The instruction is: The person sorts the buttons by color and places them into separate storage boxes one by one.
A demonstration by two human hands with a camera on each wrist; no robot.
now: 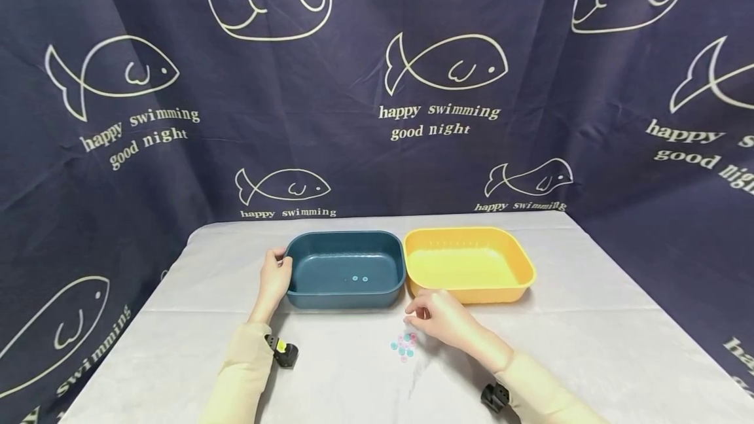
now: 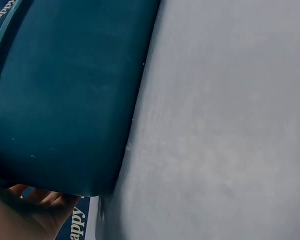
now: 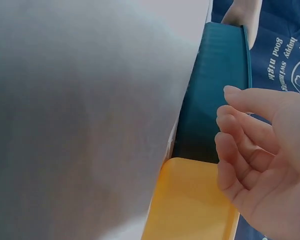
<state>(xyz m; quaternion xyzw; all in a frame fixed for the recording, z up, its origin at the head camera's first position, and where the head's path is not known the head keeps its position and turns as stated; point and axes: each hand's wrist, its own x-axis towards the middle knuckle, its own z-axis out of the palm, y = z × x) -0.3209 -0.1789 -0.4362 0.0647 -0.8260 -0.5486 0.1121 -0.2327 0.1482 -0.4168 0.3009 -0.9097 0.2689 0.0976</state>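
Head: the blue bin (image 1: pixel 347 301) is gripped by the left hand (image 1: pixel 275 279), perhaps for steadiness; beads (image 1: pixel 402 351) are bunched near the right hand (image 1: pixel 443 319). Left wrist: the bin's end is held. Right wrist: fingers (image 3: pixel 226 142) are relaxed, nothing seen pinched.

bright head view, dimmer wrist views
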